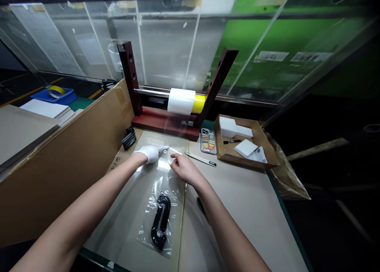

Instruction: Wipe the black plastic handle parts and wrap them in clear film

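My left hand, in a white glove, reaches over the table with its fingers together at the edge of a clear plastic film. Facing it, my bare right hand is closed in a pinch on the same film, near the left fingertips. The film's outline is hard to follow against the table. Closer to me lies a clear plastic bag with black curved handle-like parts inside. A white roll sits on a metal rod beyond my hands, beside a yellow roll.
A dark red stand holds the rolls. Right of my hands are a pale cutter-like tool, a phone and a cardboard tray with white blocks. Black parts stand by the cardboard wall at left.
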A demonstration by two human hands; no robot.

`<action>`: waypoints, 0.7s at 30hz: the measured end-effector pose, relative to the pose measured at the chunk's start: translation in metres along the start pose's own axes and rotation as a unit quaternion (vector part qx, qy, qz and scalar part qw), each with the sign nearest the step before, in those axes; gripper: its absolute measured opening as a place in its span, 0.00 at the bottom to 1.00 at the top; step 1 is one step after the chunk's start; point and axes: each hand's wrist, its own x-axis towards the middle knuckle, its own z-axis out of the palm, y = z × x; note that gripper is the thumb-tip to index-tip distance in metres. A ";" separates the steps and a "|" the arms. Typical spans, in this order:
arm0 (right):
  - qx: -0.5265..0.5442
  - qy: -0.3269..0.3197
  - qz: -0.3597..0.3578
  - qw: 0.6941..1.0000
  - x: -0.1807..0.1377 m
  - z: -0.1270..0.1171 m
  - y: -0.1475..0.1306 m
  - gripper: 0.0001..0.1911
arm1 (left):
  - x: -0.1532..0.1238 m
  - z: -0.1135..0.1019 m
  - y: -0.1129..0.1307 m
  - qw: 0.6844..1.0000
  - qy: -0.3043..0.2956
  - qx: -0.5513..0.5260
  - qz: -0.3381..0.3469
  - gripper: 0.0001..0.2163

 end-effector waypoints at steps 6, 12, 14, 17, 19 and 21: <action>0.018 0.031 -0.073 0.997 -0.048 -0.024 -0.028 0.07 | -0.057 0.004 0.014 0.978 0.050 -0.168 0.115 0.26; 0.030 0.084 -0.112 0.990 -0.081 -0.030 -0.042 0.15 | -0.120 0.033 0.036 0.928 0.131 -0.266 0.228 0.16; 0.043 0.091 -0.119 0.988 -0.101 -0.028 -0.045 0.18 | -0.139 0.041 0.039 0.919 0.155 -0.270 0.242 0.13; 0.061 0.083 -0.135 0.986 -0.140 -0.010 -0.047 0.10 | -0.172 0.052 0.040 0.911 0.155 -0.258 0.282 0.11; 0.059 0.078 -0.147 0.984 -0.165 0.014 -0.045 0.07 | -0.194 0.063 0.038 0.910 0.151 -0.227 0.312 0.11; 0.021 0.087 -0.161 0.983 -0.186 0.045 -0.038 0.09 | -0.212 0.078 0.033 0.912 0.175 -0.141 0.343 0.12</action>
